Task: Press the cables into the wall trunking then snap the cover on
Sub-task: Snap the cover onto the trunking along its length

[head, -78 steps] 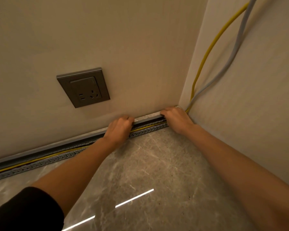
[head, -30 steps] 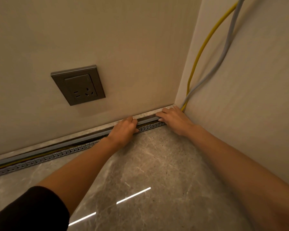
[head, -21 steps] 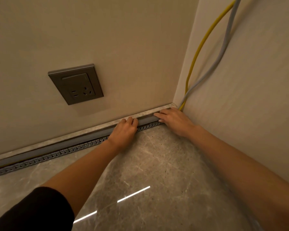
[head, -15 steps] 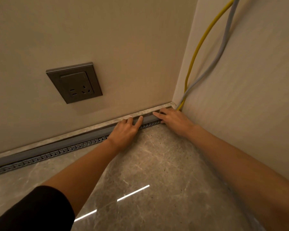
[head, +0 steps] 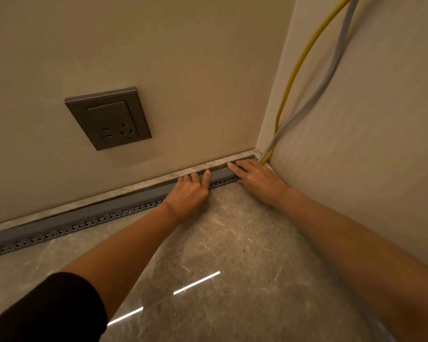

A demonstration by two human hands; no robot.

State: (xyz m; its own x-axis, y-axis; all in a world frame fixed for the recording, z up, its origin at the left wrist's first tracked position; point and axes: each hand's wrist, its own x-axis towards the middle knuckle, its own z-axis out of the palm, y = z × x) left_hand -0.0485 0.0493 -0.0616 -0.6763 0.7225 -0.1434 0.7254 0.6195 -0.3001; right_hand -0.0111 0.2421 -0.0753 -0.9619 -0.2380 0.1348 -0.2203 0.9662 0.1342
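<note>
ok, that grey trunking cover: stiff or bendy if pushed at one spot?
Probably semi-rigid: the cover runs straight, no sag. Likely flexes somewhat: a dark gap shows along its top edge beyond the left hand. Looks thin, so probably light.

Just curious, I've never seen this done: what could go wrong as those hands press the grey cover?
The yellow cable and grey cable enter at the corner beside the right hand; the cover might pinch them there. Left of the left hand, nothing presses the cover, so it may not be snapped in.
</note>
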